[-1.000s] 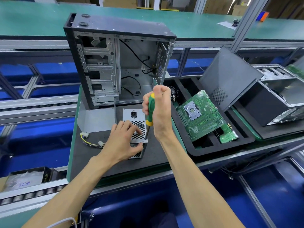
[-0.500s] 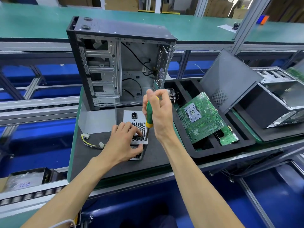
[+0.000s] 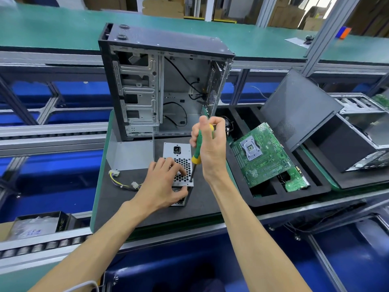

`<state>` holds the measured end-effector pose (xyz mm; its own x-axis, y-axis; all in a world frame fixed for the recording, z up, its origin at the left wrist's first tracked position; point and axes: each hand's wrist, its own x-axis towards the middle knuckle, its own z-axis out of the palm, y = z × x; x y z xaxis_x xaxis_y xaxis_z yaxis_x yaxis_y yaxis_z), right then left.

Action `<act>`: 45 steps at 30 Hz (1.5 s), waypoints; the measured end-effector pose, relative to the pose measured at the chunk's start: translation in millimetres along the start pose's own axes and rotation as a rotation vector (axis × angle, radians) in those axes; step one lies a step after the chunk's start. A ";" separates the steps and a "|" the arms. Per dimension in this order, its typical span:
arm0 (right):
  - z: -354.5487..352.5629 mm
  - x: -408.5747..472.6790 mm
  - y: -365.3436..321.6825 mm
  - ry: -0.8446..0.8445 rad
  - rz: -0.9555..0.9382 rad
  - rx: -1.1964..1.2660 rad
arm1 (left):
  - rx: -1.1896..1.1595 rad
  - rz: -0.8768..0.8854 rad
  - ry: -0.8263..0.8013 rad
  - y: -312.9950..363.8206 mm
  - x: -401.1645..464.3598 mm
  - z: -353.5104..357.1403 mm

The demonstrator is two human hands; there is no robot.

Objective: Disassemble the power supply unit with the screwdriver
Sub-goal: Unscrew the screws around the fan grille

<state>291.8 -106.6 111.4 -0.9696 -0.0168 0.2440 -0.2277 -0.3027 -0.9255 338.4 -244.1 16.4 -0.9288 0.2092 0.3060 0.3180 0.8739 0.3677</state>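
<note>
A silver power supply unit (image 3: pixel 179 163) sits on a dark work mat (image 3: pixel 147 209), pinned under the person's left hand (image 3: pixel 163 184), whose fingers spread over its perforated top while the thumb presses its near edge. The right hand (image 3: pixel 210 148), just to the right and above, is closed around the green-and-yellow handle of a screwdriver (image 3: pixel 196 152), held almost upright with its tip planted at the unit's near right corner, beside the left thumb. A bundle of yellow and black cables (image 3: pixel 122 180) trails across the mat to the left of the left hand. Beyond both hands stands an open computer case (image 3: pixel 164 85), its side panel off. To the right of the right hand, a green motherboard (image 3: pixel 261 154) lies tilted in a black foam tray (image 3: pixel 294 197).
</note>
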 end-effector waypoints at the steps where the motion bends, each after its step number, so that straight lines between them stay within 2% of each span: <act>1: -1.2 -0.7 1.6 0.025 -0.003 -0.029 | 0.003 0.001 0.003 0.1 -0.4 0.1; 5: -6.9 -2.1 2.3 0.003 -0.003 -0.096 | 0.009 0.015 0.012 2.3 -0.8 0.4; 9: -8.8 0.8 2.4 -0.089 0.047 0.056 | 0.010 0.016 0.012 2.9 -0.1 0.6; 13: -3.1 1.0 2.6 -0.084 0.074 0.057 | 0.008 0.012 -0.006 2.1 1.9 -1.5; 18: -6.8 -1.3 5.4 -0.071 -0.019 -0.039 | 0.006 0.012 -0.014 0.8 1.3 -2.8; 22: -8.7 0.2 3.8 -0.111 0.021 0.020 | 0.000 0.010 -0.016 1.7 2.5 -1.8; 26: -6.6 1.5 5.0 -0.044 0.022 0.038 | -0.005 0.018 -0.008 0.9 2.8 -1.2; 34: -6.4 2.1 4.8 -0.054 -0.031 -0.033 | -0.008 0.049 0.002 3.2 3.8 -0.4; 40: 0.8 4.3 3.8 -0.065 0.013 0.040 | -0.078 0.122 -0.017 5.8 7.5 5.4; 45: -0.6 4.1 3.1 -0.047 -0.040 -0.043 | -0.269 0.022 -0.022 3.7 10.3 7.5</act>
<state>287.1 -107.0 109.4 -0.9546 -0.0504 0.2936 -0.2709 -0.2630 -0.9260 328.6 -235.4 14.3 -0.9241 0.2390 0.2981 0.3745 0.7214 0.5825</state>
